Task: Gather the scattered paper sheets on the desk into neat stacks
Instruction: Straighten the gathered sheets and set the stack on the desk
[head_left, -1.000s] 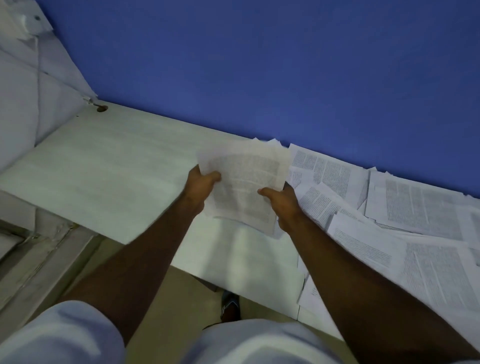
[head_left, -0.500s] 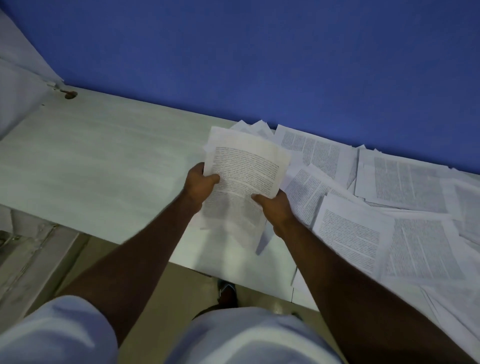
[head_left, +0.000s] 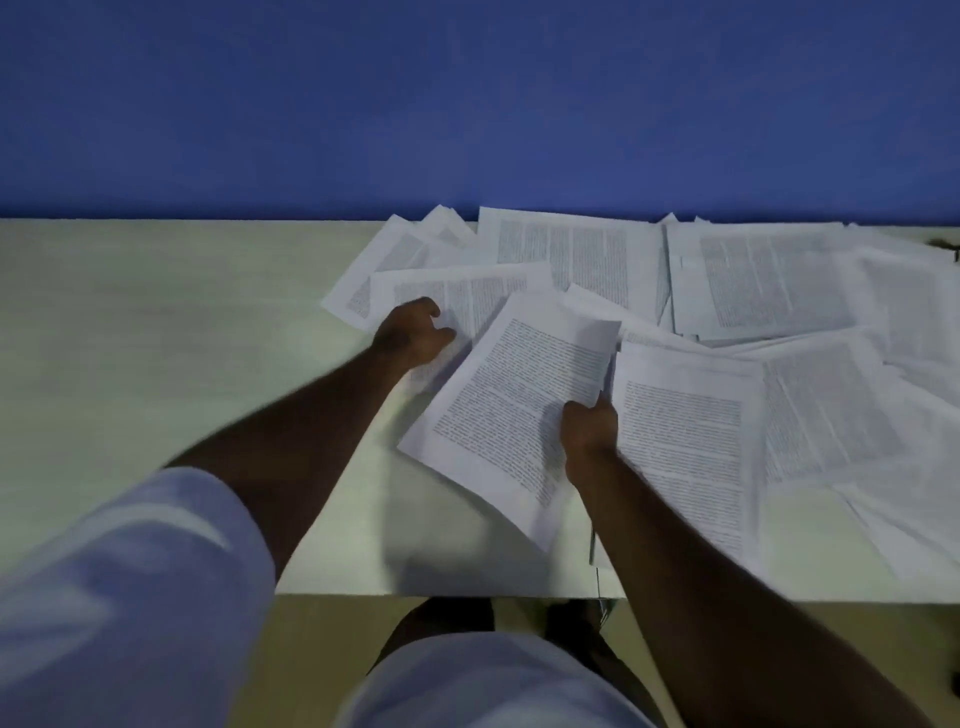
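While my right hand pinches the gathered sheets, my left hand, fingers curled, reaches another page; next, pinch it.

We have 1 view only, head-worn, wide-angle. It looks forward and steeply down over the near edge of the desk, facing the blue wall. Forearms and lap fill the close foreground; nothing overlaps with a second view.
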